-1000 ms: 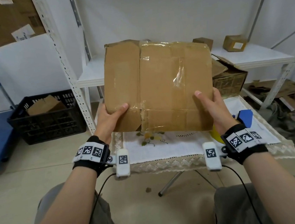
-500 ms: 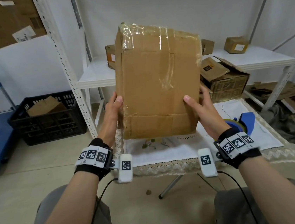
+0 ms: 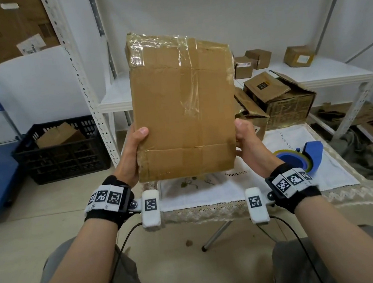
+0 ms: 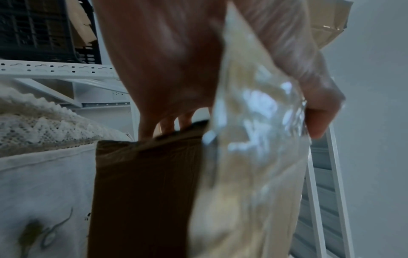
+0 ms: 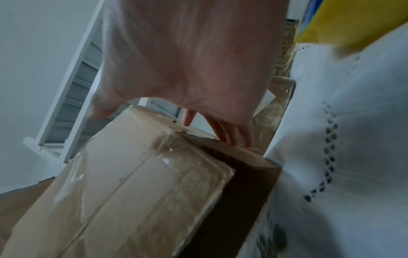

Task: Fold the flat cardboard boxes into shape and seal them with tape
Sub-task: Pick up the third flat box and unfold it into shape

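**Two hands, one taped box, and loose tape to watch**

Two risks stand out to us. Our left hand (image 3: pixel 133 156), at centre left of the head view, clamps the lower left edge of the upright brown cardboard box with clear tape over its seams (image 3: pixel 183 104), thumb on the near face and fingers curled behind it. In the left wrist view the glossy film under that thumb looks wrinkled, so we judge the grip could slide on it, or the thumb could peel a loose strip. Our right hand (image 3: pixel 248 141), at centre right, holds the opposite lower edge the same way. Since both hands sit low, the tall box could tip away from us. It hangs in the middle of the frame between the hands, above the white lace-edged tablecloth (image 3: pixel 210 194). The blue tape dispenser with a yellow roll (image 3: pixel 299 158) lies at lower right, just beside our right wrist, so a careless swing could knock it.
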### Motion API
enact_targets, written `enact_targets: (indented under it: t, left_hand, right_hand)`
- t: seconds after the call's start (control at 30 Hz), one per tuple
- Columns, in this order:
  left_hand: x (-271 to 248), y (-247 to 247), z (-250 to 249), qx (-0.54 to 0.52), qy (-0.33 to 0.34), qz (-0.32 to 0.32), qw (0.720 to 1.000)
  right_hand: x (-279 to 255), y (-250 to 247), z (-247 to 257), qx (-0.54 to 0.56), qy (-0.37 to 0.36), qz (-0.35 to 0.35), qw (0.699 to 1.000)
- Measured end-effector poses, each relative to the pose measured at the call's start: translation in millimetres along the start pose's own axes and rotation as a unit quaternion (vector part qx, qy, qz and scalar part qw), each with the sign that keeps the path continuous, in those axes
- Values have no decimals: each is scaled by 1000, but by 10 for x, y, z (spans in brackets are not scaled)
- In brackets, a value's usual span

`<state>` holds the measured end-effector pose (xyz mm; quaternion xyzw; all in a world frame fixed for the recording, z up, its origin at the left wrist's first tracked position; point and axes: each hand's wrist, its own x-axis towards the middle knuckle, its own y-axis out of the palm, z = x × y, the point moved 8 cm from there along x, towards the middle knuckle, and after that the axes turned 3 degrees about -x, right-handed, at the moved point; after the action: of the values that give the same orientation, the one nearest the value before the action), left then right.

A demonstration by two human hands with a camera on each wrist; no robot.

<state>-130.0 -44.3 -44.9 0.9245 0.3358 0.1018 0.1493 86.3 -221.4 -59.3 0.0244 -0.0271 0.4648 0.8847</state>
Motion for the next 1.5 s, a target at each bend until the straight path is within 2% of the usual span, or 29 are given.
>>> enact_targets:
  t: [0.17, 0.33, 0.53, 0.77, 0.93, 1.03, 1.13, 1.27, 1.5]
  left_hand:
    - [-7, -21, -17, -4, 7, 25, 1000]
    - [11, -12, -62, 67, 44, 44, 996]
    - [5, 48, 83, 140, 7, 102, 985]
    - [-19, 55, 192, 199, -16, 96, 975]
    - [-26, 141, 33, 205, 32, 62, 976]
    - [-24, 217, -125, 186, 69, 33, 980]
    - [-62, 281, -318, 147, 115, -7, 982]
    - [-115, 391, -523, 131, 178, 2, 975]
    - [-129, 452, -627, 135, 217, 2, 967]
  right_hand:
    - [33, -28, -7, 12, -8, -17, 1000]
    - [-6, -75, 139, 49, -45, -31, 997]
    - [-105, -193, 191, 42, -70, -66, 994]
    - [-259, -188, 61, -3, -75, -52, 996]
    - [-334, -210, 144, -28, -101, -59, 993]
    - [-384, -198, 398, -35, -150, -94, 984]
    - [-451, -201, 750, -37, -234, -134, 962]
    - [-526, -237, 1103, -53, -318, -163, 932]
    - [-512, -195, 1213, -82, -352, -173, 916]
